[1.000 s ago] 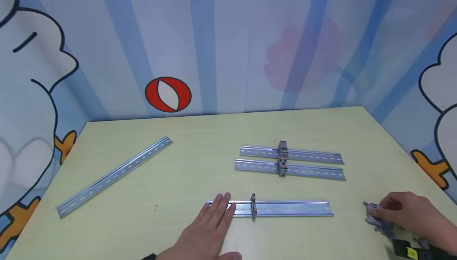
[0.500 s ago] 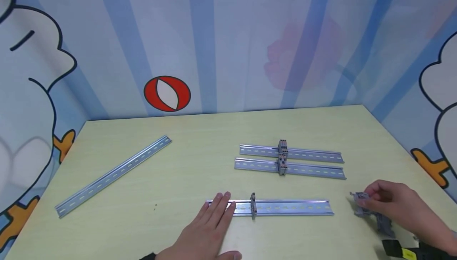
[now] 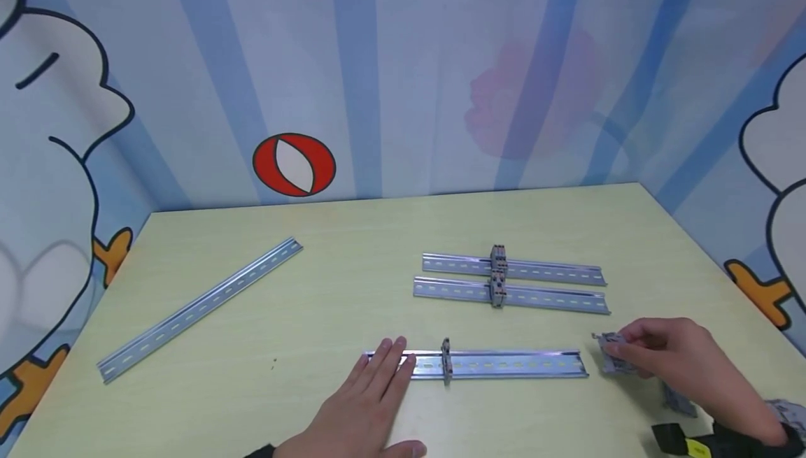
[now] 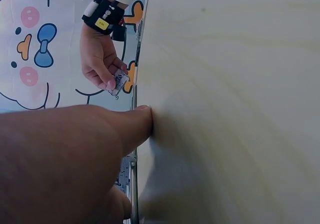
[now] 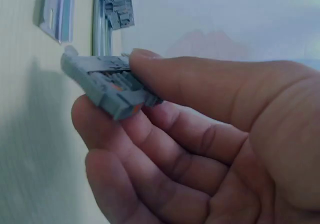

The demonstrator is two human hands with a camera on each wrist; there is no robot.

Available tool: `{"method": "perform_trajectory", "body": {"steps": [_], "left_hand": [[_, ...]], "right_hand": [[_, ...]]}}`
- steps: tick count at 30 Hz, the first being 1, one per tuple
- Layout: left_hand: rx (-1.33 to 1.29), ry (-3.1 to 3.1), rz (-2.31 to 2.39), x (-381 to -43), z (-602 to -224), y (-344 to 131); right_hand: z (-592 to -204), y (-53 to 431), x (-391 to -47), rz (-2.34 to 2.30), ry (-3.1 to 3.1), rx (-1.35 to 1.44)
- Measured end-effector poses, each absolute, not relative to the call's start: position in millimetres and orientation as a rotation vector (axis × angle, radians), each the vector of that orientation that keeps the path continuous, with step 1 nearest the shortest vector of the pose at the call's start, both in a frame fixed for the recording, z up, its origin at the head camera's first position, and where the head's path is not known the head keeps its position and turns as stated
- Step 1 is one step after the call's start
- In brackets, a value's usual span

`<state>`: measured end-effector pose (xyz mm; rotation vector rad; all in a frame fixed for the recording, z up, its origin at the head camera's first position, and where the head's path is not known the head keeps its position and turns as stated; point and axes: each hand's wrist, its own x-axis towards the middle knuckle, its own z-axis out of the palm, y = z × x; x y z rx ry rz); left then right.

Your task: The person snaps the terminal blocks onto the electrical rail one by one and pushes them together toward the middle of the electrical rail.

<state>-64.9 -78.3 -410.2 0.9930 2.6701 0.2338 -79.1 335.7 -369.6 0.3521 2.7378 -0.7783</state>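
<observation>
At far left, a long silver metal rail with a row of slots (image 3: 200, 310) lies slantwise on the pale wood-grain table (image 3: 327, 290), well apart from my hands. Next comes my left hand (image 3: 360, 409), fingers straight and laid over the left end of a shorter slotted silver metal rail (image 3: 522, 365); neither has shifted over the last second. One thin upright grey terminal block (image 3: 447, 361) stands across that rail, right of my fingertips. Farther back, two more silver rails, the rear one (image 3: 554, 273) and the front one (image 3: 560, 301), each carry grey blocks near the middle.

At right is the change: my right hand (image 3: 686, 356) has come leftward, bringing a flat grey plastic terminal block (image 3: 613, 355) from the table's right side to just beside the right end of the rail I rest on. I judge this to be the carry toward that rail, with the block not yet touching it. I pinch it between thumb and fingers, raised above the table. It looks slim and tilted, its moulded side ribbed and hollowed, with small orange patches; any lettering is too blurred to read. Another grey piece (image 3: 680, 400) lies near my right wrist.
</observation>
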Motion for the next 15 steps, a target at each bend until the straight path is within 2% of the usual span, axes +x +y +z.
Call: {"method": "perform_trajectory", "body": {"steps": [15], "left_hand": [[0.93, 2.63, 0.242, -66.7, -410.5, -76.1]], "right_hand": [[-369.4, 292.5, -76.5, -0.722, 2.74, 0.209]]}}
